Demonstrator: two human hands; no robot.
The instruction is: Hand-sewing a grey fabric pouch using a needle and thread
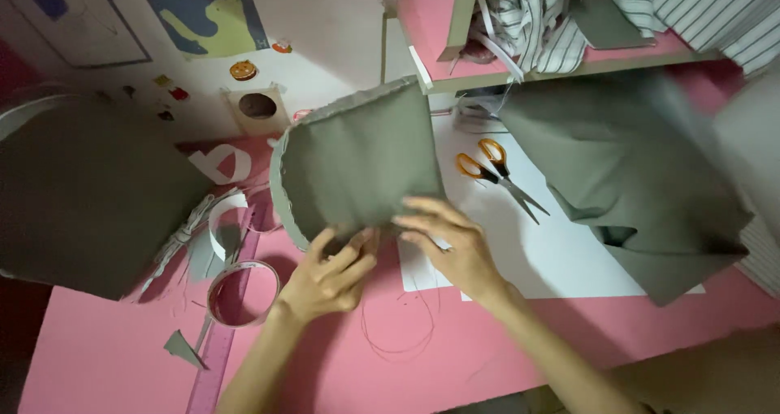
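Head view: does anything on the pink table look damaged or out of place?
Nothing looks damaged. Both hands, left and right, pinch the green fabric piece at its lower edge. Loose thread and a grey scrap litter the pink table; the scissors lie open on white paper.

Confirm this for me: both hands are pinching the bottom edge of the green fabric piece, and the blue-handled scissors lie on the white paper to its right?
Not quite. The scissors have orange handles, not blue, as the head view shows. Both the left hand and right hand do pinch the green fabric piece.
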